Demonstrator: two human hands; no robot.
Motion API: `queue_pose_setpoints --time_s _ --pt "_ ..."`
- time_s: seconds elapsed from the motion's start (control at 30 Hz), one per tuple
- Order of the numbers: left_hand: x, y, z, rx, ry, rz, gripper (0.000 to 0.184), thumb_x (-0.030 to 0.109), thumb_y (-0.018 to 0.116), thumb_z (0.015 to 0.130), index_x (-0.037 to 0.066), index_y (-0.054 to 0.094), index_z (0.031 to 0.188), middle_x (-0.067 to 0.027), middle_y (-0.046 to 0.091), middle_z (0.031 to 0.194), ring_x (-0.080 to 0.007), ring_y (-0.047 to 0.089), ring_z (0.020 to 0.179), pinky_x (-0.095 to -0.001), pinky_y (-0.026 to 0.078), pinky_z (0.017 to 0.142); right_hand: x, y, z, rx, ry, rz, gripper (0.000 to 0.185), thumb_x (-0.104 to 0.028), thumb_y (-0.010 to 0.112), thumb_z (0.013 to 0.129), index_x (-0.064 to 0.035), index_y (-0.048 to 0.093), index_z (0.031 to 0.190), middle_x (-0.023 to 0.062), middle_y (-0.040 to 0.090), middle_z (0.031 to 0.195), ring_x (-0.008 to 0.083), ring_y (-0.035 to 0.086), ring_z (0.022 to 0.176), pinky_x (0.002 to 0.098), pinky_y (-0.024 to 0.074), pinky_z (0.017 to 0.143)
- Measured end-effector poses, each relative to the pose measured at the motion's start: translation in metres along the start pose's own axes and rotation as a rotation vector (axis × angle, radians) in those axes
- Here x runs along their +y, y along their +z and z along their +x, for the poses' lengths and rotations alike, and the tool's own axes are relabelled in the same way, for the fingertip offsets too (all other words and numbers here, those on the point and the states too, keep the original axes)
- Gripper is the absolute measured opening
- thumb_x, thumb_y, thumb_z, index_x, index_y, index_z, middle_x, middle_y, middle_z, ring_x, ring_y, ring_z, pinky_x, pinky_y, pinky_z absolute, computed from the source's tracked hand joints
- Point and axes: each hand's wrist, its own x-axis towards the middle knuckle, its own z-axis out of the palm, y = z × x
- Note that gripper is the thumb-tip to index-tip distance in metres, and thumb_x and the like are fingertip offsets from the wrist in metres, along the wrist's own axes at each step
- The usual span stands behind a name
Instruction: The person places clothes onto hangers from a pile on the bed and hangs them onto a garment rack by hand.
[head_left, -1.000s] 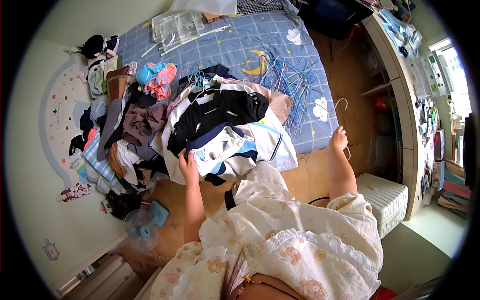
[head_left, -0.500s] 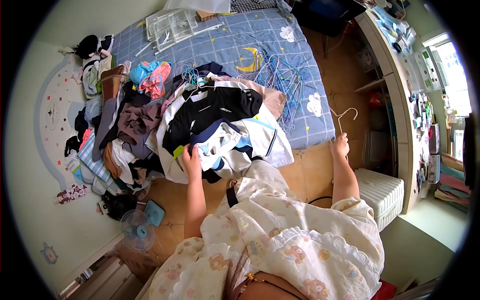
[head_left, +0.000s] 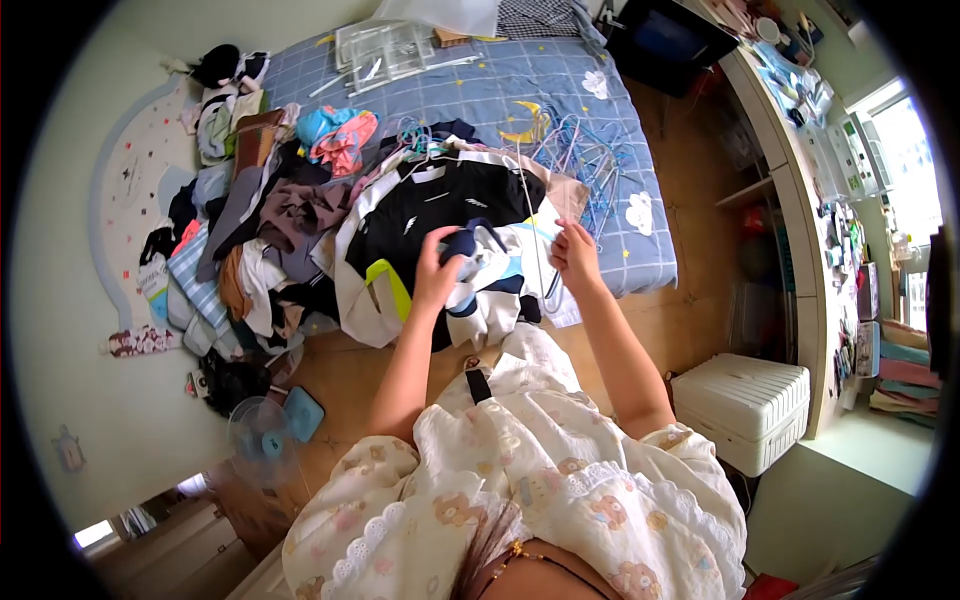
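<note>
My left hand (head_left: 436, 268) is closed on the navy collar part of a white, blue and navy shirt (head_left: 490, 268) at the near edge of the bed. Just right of it, my right hand (head_left: 573, 252) grips a thin white hanger (head_left: 530, 200), held over the shirt. Under and beyond the shirt lies a black shirt (head_left: 432, 205) on a hanger, on top of other light garments. A bright yellow-green strip (head_left: 390, 286) shows left of my left hand. Part of the hanger is hard to make out against the clothes.
A large heap of clothes (head_left: 300, 212) covers the bed's left side. Blue and purple hangers (head_left: 590, 155) lie tangled on the blue checked bedding (head_left: 480, 88). White racks (head_left: 385, 55) lie at the back. A white suitcase (head_left: 745, 405) stands at right, a fan (head_left: 265, 440) at lower left.
My right hand has moved left with the hanger, from beside the bed to over the shirt. My left hand has raised the shirt's collar part, and the yellow-green strip shows more.
</note>
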Motion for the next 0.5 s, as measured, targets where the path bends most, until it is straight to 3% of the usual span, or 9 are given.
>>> queue_pose_setpoints --time_s 0.07,0.1,0.17,0.3,0.4,0.47,0.5 --pt "0.03 0.002 -0.018 -0.167 -0.072 0.067 0.039 0.008 0.061 0.079 0.005 0.055 0.118 -0.0063 0.06 0.105 -0.0153 0.058 0.093 -0.0281 0.047 0.083 0.017 0.042 -0.011 -0.146 -0.007 0.079 0.009 -0.017 0.05 0.096 -0.0084 0.053 0.097 -0.0024 0.042 0.062 0.0075 0.037 0.049 0.0217 0.0306 0.042" --pt "0.043 0.004 -0.027 -0.237 -0.022 0.037 0.039 0.011 0.062 0.08 0.005 0.055 0.118 -0.0065 0.06 0.105 -0.0146 0.058 0.093 -0.0278 0.047 0.082 0.019 0.075 -0.024 -0.01 -0.031 0.026 0.007 -0.015 0.049 0.096 -0.0086 0.052 0.097 -0.0012 0.045 0.063 0.0077 0.039 0.052 0.0211 0.033 0.045" --pt "0.053 0.005 -0.046 -0.359 0.016 0.0 0.037 0.02 0.066 0.083 0.004 0.059 0.115 -0.0067 0.062 0.104 -0.0124 0.058 0.09 -0.0273 0.047 0.079 0.035 0.104 -0.037 -0.033 -0.098 0.043 0.009 -0.017 0.048 0.098 -0.0095 0.049 0.095 0.0012 0.053 0.069 0.0082 0.042 0.053 0.0208 0.0347 0.047" --pt "0.086 -0.002 -0.081 -0.215 0.063 0.266 0.028 0.021 0.064 0.086 -0.001 0.061 0.104 -0.0152 0.065 0.073 -0.0229 0.064 0.062 -0.0285 0.049 0.06 0.052 0.128 -0.053 -0.067 -0.203 0.128 0.009 -0.019 0.044 0.1 -0.0121 0.046 0.094 0.0031 0.06 0.078 0.0081 0.047 0.058 0.0215 0.0387 0.051" --pt "0.074 -0.02 -0.089 -0.147 0.095 0.335 0.014 0.011 0.059 0.09 -0.001 0.063 0.095 -0.0025 0.062 0.076 -0.0056 0.053 0.064 -0.0216 0.044 0.059 0.046 0.123 -0.069 -0.193 -0.218 0.014 0.012 -0.023 0.05 0.098 -0.0113 0.053 0.097 0.0048 0.066 0.09 0.0086 0.054 0.073 0.0235 0.0434 0.065" --pt "0.089 -0.029 -0.095 -0.119 0.086 0.232 0.015 0.013 0.057 0.093 0.001 0.063 0.086 0.003 0.059 0.071 -0.0013 0.043 0.059 -0.0197 0.035 0.053 0.014 0.118 -0.094 -0.217 -0.197 -0.317 0.02 -0.025 0.05 0.098 -0.0081 0.06 0.102 0.0055 0.068 0.092 0.0103 0.059 0.078 0.0232 0.0451 0.068" --pt "0.095 -0.036 -0.097 -0.168 0.074 0.203 0.016 0.013 0.057 0.093 0.001 0.063 0.085 0.0035 0.058 0.071 -0.001 0.043 0.059 -0.0193 0.034 0.053 0.008 0.096 -0.085 -0.299 -0.3 -0.507 0.024 -0.023 0.048 0.098 -0.0046 0.064 0.103 0.0053 0.069 0.091 0.0118 0.061 0.078 0.0239 0.0472 0.07"
